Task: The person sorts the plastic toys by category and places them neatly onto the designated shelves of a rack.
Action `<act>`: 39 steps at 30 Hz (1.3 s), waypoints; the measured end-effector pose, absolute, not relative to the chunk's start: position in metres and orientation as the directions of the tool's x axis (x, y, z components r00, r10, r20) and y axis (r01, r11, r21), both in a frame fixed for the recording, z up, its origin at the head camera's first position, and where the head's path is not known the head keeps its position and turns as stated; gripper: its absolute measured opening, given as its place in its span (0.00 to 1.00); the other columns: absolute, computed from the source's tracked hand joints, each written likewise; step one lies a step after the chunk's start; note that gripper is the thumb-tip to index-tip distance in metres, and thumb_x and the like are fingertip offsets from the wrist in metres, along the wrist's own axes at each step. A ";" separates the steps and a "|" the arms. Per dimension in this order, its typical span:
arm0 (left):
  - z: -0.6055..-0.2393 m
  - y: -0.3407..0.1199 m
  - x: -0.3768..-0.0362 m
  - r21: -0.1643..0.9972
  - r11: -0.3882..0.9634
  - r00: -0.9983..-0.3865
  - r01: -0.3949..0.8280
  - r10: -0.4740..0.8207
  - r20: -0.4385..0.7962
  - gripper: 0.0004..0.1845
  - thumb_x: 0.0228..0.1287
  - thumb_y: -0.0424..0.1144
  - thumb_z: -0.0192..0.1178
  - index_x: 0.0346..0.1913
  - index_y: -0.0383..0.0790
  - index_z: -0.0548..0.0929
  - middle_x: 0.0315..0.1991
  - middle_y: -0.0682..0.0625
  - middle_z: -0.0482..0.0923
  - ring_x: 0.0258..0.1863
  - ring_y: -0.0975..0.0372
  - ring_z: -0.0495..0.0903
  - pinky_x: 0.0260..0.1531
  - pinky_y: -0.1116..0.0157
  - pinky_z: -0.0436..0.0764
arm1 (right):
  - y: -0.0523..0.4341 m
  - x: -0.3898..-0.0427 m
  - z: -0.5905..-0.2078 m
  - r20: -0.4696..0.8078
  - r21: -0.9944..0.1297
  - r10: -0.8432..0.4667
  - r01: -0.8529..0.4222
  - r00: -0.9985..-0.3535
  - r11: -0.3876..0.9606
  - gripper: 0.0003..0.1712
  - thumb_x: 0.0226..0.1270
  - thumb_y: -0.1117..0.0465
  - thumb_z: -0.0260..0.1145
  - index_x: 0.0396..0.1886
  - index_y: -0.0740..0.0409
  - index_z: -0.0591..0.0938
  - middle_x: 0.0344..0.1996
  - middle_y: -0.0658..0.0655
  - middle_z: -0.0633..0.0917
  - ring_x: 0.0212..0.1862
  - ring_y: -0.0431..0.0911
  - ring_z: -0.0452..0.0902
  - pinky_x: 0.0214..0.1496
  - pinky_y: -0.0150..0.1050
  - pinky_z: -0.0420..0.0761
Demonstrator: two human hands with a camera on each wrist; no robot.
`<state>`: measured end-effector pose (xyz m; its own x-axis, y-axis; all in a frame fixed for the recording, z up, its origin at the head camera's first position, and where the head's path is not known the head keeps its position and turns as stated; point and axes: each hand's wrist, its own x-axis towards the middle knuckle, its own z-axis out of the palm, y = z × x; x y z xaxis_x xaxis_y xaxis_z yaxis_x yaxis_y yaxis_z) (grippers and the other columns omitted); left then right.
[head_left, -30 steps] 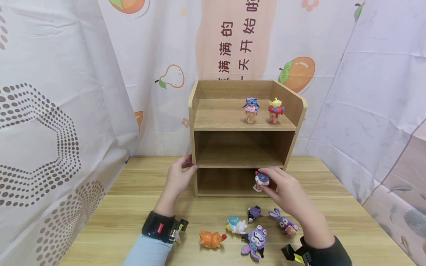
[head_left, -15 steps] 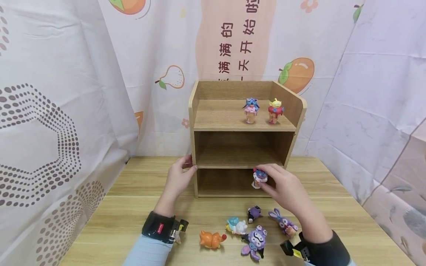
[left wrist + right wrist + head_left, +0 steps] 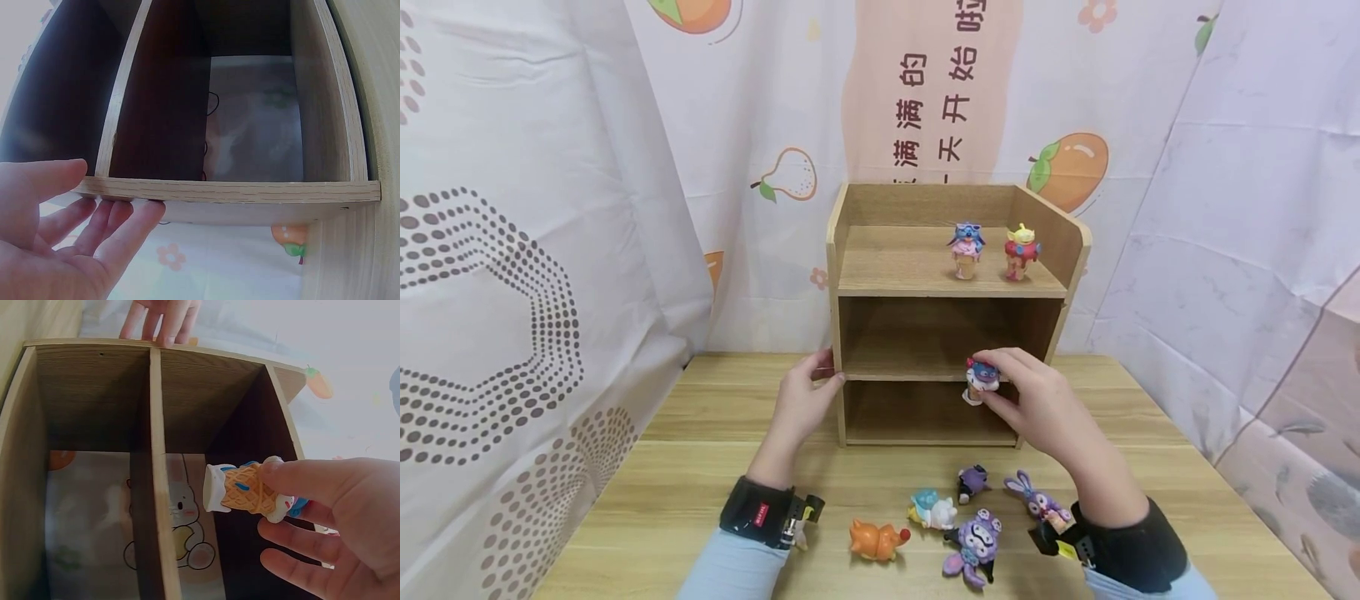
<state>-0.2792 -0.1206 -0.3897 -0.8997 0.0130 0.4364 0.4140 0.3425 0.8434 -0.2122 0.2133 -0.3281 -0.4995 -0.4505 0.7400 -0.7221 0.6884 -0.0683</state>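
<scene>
An ice-cream-cone figurine (image 3: 979,382) with a blue character on top is pinched between the thumb and fingers of my right hand (image 3: 1037,400). It is in front of the lower board edge of a wooden shelf unit (image 3: 951,292). In the right wrist view the waffle cone (image 3: 244,487) lies sideways, its white base toward the shelf openings. My left hand (image 3: 805,400) holds the unit's left side panel, thumb at the front edge and fingers along the outer face (image 3: 94,231). Two other cone figurines, one blue and pink (image 3: 966,250), one yellow and red (image 3: 1020,252), stand on the top board.
On the wooden table (image 3: 647,517) in front lie an orange figurine (image 3: 876,540), a turquoise and white one (image 3: 933,508), a small dark purple one (image 3: 973,482), a lilac long-eared one (image 3: 977,542) and a purple rabbit (image 3: 1039,502). Printed curtains (image 3: 760,275) hang behind.
My right hand has lifted the cone figurine from the bottom compartment's opening up to the middle board's edge, slightly leftward. My left hand has stayed at the side panel.
</scene>
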 end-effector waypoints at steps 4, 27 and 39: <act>-0.390 -0.120 -0.279 0.841 0.349 -0.901 0.413 0.020 0.434 0.21 0.66 0.32 0.66 0.61 0.32 0.81 0.54 0.40 0.83 0.53 0.48 0.82 0.55 0.48 0.82 | 0.211 -0.214 -0.319 0.751 -0.055 -0.459 -0.737 -0.475 0.673 0.29 0.52 0.70 0.81 0.55 0.60 0.83 0.48 0.54 0.85 0.46 0.46 0.83 0.45 0.44 0.86; -0.391 -0.120 -0.281 0.837 0.349 -0.897 0.421 0.024 0.441 0.22 0.66 0.32 0.67 0.62 0.32 0.81 0.53 0.39 0.83 0.52 0.48 0.83 0.54 0.48 0.82 | 0.199 -0.230 -0.265 0.801 0.003 -0.454 -0.754 -0.392 0.656 0.27 0.52 0.73 0.80 0.54 0.59 0.85 0.48 0.58 0.85 0.46 0.50 0.83 0.43 0.50 0.86; -0.391 -0.121 -0.281 0.841 0.348 -0.900 0.415 0.020 0.436 0.22 0.66 0.33 0.67 0.62 0.32 0.80 0.54 0.39 0.82 0.53 0.48 0.83 0.55 0.47 0.82 | 0.193 -0.235 -0.240 0.826 0.030 -0.445 -0.761 -0.347 0.648 0.28 0.53 0.72 0.80 0.56 0.58 0.85 0.50 0.57 0.86 0.44 0.49 0.82 0.43 0.44 0.82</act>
<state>-0.2811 -0.1209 -0.3913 -0.8999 0.0196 0.4356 0.4145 0.3483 0.8408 -0.2346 0.1930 -0.2397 -0.3465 -0.4452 0.8257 -0.7612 0.6479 0.0299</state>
